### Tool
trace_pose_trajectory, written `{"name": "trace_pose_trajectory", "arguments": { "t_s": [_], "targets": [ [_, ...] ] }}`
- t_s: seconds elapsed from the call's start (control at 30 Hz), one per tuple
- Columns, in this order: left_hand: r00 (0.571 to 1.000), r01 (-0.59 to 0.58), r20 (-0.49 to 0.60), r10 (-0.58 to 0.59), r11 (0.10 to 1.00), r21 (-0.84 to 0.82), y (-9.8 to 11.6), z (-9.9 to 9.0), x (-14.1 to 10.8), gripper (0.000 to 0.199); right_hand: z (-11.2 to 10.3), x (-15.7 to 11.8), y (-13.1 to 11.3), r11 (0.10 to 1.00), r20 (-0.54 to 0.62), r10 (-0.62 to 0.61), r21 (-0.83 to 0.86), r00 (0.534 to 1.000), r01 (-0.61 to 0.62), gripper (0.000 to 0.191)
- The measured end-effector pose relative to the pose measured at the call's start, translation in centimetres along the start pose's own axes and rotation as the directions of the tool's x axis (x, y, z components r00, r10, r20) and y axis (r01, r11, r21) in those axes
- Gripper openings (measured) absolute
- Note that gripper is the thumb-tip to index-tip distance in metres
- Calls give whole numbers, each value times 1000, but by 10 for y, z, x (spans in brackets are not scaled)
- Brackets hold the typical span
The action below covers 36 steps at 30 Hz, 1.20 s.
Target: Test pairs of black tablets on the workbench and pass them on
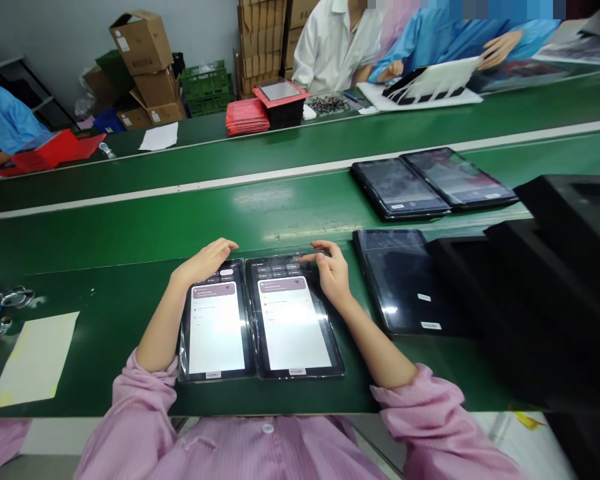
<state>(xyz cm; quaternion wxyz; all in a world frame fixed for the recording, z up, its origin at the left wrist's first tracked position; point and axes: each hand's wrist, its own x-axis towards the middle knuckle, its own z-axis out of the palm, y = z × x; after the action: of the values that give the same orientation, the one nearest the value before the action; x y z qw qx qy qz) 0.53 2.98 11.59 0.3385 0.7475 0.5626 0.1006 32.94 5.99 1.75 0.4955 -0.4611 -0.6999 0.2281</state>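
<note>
Two lit tablets lie side by side on the green bench, both showing a settings panel above a pale page. My left hand (pixel 207 261) rests over the top of the left tablet (pixel 216 327), its fingers stretched out and holding nothing. Over the upper right corner of the right tablet (pixel 294 327), my right hand (pixel 331 270) points with its index finger at the panel; the other fingers are loosely bent and nothing is in them. Each tablet bears a small white label at its lower edge.
Right of me lies a stack of dark tablets (pixel 405 287) beside black trays (pixel 555 287). Two more dark tablets (pixel 430 183) lie on the belt (pixel 195 217). A white sheet (pixel 35 360) is at left. Across the belt, co-workers sit near red sleeves (pixel 247 118) and a white-framed device (pixel 433 83).
</note>
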Motion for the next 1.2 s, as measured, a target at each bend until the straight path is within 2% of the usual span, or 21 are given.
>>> {"name": "trace_pose_trajectory", "arguments": {
  "t_s": [0.07, 0.17, 0.27, 0.33, 0.47, 0.53, 0.7, 0.83, 1.0, 1.1, 1.2],
  "targets": [
    [999, 5, 45, -5, 1000, -6, 0, 7, 14, 63, 0, 0, -1, 1000, -12, -9, 1, 1000, 9, 59],
    [999, 2, 44, -8, 991, 135, 4, 14, 25, 62, 0, -1, -2, 1000, -13, -18, -15, 1000, 18, 59],
    [999, -50, 12, 49, 955, 293, 5, 14, 26, 59, 0, -1, -4, 999, -4, -19, -28, 1000, 19, 59],
    [999, -42, -9, 48, 942, 333, 5, 10, 23, 60, -1, -1, -4, 999, -10, -21, -28, 1000, 20, 59],
    [999, -4, -46, 17, 965, 261, 2, 0, 14, 65, -2, 1, -3, 999, -41, 4, -33, 999, -5, 58],
    [999, 15, -41, -5, 968, 251, 1, -3, 12, 68, 0, 2, -1, 998, -13, 37, -42, 999, -37, 54],
    [998, 62, 16, -68, 970, 234, 7, -1, 10, 67, 4, 3, 5, 973, 56, 187, -147, 981, -178, 47],
    [998, 19, 48, -31, 975, 219, 17, 3, 7, 66, 3, 2, 3, 957, 63, 235, -189, 970, -220, 48],
    [987, -82, 158, 26, 929, 362, 16, 9, 10, 59, 0, 1, 2, 944, 63, 320, -108, 945, -312, 49],
    [986, -104, 165, 37, 902, 420, 6, 14, 12, 56, 2, 1, 3, 936, 49, 349, -56, 936, -347, 48],
    [985, -125, 165, 53, 875, 468, -2, 16, 10, 54, 6, 2, 3, 918, 22, 385, 90, 923, -385, 51]
  ]
}}
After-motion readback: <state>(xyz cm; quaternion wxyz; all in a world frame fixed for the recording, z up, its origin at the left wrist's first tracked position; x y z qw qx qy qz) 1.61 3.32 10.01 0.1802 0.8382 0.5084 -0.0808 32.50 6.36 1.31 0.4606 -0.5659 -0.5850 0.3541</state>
